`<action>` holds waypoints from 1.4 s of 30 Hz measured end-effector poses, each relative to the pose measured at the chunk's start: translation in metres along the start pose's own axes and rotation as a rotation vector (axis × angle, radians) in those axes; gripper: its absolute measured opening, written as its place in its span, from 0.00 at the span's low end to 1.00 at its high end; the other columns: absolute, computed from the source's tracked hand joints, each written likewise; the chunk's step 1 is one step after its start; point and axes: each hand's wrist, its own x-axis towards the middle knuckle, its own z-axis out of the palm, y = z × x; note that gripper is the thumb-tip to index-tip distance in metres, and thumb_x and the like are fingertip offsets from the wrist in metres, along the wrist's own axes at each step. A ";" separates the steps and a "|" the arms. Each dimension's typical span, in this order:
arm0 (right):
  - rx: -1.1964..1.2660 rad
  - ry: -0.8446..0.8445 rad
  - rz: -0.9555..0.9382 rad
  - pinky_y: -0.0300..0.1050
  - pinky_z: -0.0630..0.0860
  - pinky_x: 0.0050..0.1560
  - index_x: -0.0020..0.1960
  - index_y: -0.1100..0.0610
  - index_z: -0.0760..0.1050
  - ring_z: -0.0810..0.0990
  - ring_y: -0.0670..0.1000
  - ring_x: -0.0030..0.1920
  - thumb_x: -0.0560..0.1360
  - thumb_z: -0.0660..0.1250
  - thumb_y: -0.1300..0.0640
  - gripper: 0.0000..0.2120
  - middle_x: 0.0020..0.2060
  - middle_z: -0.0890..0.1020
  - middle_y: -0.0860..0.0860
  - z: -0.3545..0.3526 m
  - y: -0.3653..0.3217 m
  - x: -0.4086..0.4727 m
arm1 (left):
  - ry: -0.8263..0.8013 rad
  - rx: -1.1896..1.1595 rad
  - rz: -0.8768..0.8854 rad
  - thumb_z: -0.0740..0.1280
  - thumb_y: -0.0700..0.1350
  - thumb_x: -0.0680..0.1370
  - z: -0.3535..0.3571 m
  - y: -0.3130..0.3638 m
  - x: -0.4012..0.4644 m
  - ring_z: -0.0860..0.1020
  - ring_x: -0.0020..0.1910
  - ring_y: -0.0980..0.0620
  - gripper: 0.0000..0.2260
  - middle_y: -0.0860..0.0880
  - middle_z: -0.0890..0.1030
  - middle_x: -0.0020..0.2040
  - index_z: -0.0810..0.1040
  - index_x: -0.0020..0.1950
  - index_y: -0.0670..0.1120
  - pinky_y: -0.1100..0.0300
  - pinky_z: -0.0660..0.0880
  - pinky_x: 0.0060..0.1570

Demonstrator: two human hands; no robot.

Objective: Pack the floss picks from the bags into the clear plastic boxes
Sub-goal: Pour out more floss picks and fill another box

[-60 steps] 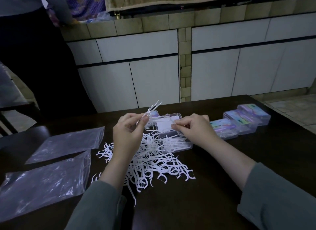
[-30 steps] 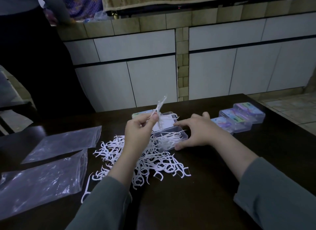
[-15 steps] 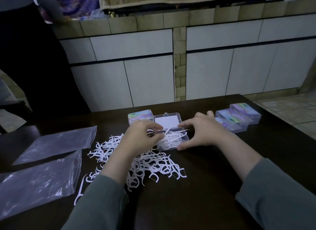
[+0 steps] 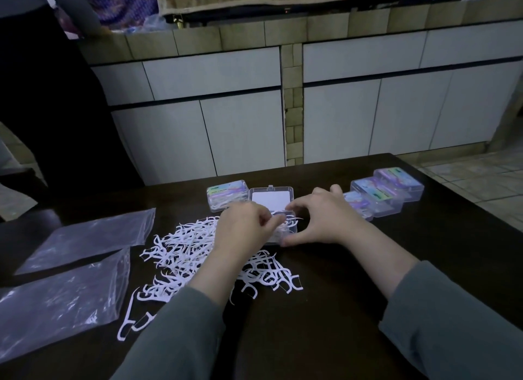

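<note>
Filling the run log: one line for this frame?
left hand: presses white floss picks into open clear plastic box | right hand: steadies box | loose white pick pile: on dark table

I see both forearms reaching in from six o'clock toward twelve, each in a grey-green sleeve pushed back to bare the wrist. My left hand point(image 4: 243, 227) sits palm down, knuckles up, its fingers curled toward three o'clock and bunched together at the tips; what they pinch I cannot make out. My right hand point(image 4: 325, 218) lies at three o'clock of the left, just beside it, fingertips almost meeting. Its thumb points to nine o'clock low near the bench, the fingers arch over above it in a loose C-shaped grip.
</note>
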 end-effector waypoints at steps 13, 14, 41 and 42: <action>0.025 0.024 -0.038 0.45 0.59 0.51 0.61 0.42 0.75 0.60 0.45 0.50 0.64 0.68 0.27 0.31 0.48 0.73 0.43 0.005 0.006 0.004 | -0.200 0.006 0.084 0.68 0.55 0.76 -0.005 0.013 0.013 0.73 0.54 0.50 0.12 0.52 0.72 0.53 0.79 0.59 0.62 0.56 0.73 0.51; 0.018 0.017 -0.028 0.45 0.59 0.51 0.64 0.41 0.74 0.60 0.46 0.50 0.64 0.68 0.27 0.33 0.49 0.72 0.43 0.006 0.006 0.005 | -0.180 0.028 0.101 0.68 0.56 0.76 -0.006 0.010 0.014 0.73 0.54 0.50 0.11 0.53 0.74 0.55 0.80 0.58 0.62 0.54 0.74 0.52; -0.007 -0.027 0.055 0.47 0.65 0.55 0.71 0.41 0.67 0.62 0.51 0.59 0.62 0.66 0.24 0.42 0.62 0.74 0.47 0.011 0.008 0.008 | -0.157 -0.282 0.053 0.65 0.43 0.79 -0.012 -0.035 0.007 0.76 0.54 0.59 0.11 0.60 0.80 0.54 0.82 0.54 0.57 0.61 0.75 0.55; -0.006 -0.030 0.059 0.47 0.65 0.55 0.71 0.41 0.67 0.63 0.51 0.60 0.62 0.66 0.24 0.42 0.62 0.74 0.47 0.012 0.008 0.009 | -0.109 -0.275 0.031 0.65 0.43 0.79 -0.015 -0.036 0.008 0.76 0.53 0.60 0.10 0.61 0.79 0.53 0.82 0.56 0.56 0.61 0.74 0.55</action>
